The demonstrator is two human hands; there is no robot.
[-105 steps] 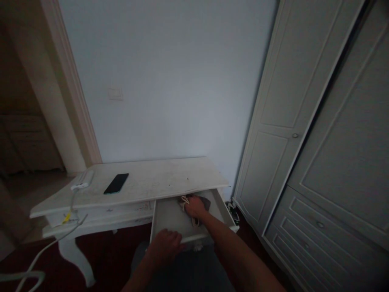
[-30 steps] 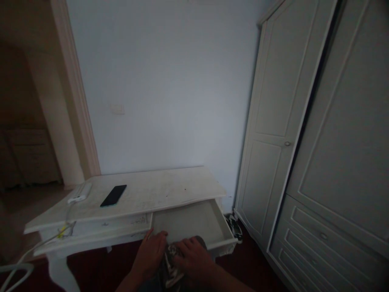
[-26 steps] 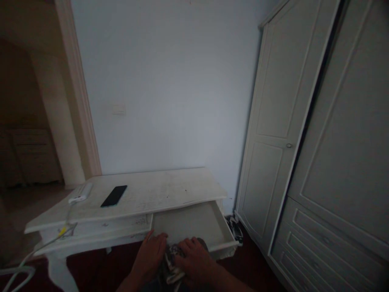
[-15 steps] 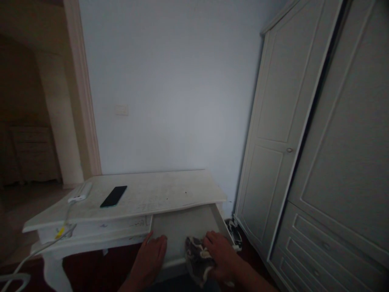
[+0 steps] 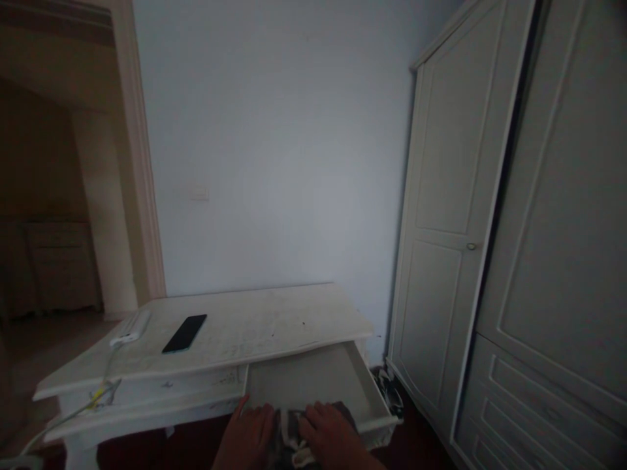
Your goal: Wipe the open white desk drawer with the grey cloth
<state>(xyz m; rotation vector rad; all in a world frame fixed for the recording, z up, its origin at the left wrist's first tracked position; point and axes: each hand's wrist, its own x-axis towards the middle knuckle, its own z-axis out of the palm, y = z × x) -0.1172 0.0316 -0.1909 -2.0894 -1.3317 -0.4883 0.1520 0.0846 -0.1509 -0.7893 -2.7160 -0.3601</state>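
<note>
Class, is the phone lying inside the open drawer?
No, the phone lies on top of the table, outside the open drawer.

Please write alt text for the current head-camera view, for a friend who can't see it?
A person's right hand holds a fabric bundle at an open drawer, the left hand beside it. A phone lies on the white desk; a wardrobe stands at right.

cloth [image 5: 289, 436]: grey, cream streaks | desk [image 5: 235, 331]: white | phone [image 5: 185, 333]: black | wall [image 5: 279, 150]: pale blue | floor [image 5: 183, 438]: dark red
</note>
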